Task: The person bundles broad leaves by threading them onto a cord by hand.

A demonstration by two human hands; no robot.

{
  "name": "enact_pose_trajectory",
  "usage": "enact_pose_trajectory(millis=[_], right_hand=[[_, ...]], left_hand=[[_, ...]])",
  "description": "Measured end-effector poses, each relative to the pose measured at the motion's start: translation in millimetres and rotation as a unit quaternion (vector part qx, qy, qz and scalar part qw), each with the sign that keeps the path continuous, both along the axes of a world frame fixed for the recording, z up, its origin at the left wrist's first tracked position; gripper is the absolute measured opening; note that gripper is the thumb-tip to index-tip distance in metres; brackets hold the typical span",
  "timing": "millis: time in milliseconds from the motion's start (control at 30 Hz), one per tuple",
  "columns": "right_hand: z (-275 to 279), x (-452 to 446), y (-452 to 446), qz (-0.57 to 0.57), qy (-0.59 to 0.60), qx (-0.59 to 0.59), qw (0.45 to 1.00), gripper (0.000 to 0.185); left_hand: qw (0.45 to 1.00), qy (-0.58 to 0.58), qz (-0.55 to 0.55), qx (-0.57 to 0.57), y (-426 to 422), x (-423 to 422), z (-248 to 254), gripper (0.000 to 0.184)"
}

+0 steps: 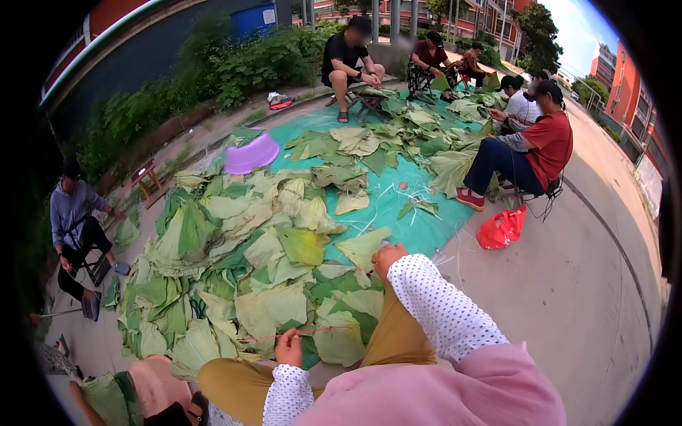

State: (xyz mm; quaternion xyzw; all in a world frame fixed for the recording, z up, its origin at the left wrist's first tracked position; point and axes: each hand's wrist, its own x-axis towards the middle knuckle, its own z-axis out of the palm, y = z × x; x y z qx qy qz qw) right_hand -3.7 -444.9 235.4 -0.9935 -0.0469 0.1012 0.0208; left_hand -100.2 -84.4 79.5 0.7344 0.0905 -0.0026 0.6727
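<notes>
My left hand (288, 348) is low in the middle, its fingers pinched on a thin red string (323, 330) stretched across the leaves in front of my lap. My right hand (389, 259) is closed, farther forward and to the right, beside a broad pale green leaf (361, 246). Something small and pale shows at its thumb. A short red strand appears just below this hand; whether it is the same string I cannot tell. Under and ahead of both hands spreads a thick heap of large green leaves (241, 255), some yellowing.
A teal ground sheet (426, 231) lies under the leaves, with white strips (376, 209) scattered on it. A purple basin (252, 154) stands at the far left of the heap. A red plastic bag (501, 228) sits at right. Several people sit around on low stools.
</notes>
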Motion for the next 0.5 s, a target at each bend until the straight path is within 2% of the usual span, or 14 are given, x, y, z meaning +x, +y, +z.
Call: enact_pose_trajectory(millis=[67,133,200,300,333,400,433,500], right_hand=[[-4,-4,4,0.000,0.011,-0.006,1.000,0.026],[2,4,1,-0.007,0.024,-0.021,0.999,0.027],[-12,9,-3,-0.024,0.027,-0.014,0.999,0.028],[-18,13,-2,-0.034,0.035,-0.015,0.999,0.032],[-12,12,-1,-0.038,0.043,-0.015,0.998,0.034],[-3,11,1,-0.051,0.066,-0.008,0.996,0.036],[-2,11,2,-0.060,0.080,-0.001,0.995,0.036],[-4,12,0,-0.047,0.075,0.000,0.996,0.037]], left_hand=[[1.000,0.005,0.007,-0.015,1,-1,0,0.025],[0.996,0.071,0.014,-0.054,7,3,-2,0.026],[0.995,0.092,0.013,-0.044,8,4,-1,0.027],[0.993,0.107,0.023,-0.046,22,18,-24,0.023],[0.994,0.099,0.020,-0.047,17,22,-21,0.023],[0.980,0.171,0.016,-0.098,16,12,-16,0.022],[0.981,0.168,0.014,-0.096,13,8,-12,0.022],[0.976,0.166,0.068,-0.120,5,6,-1,0.016]])
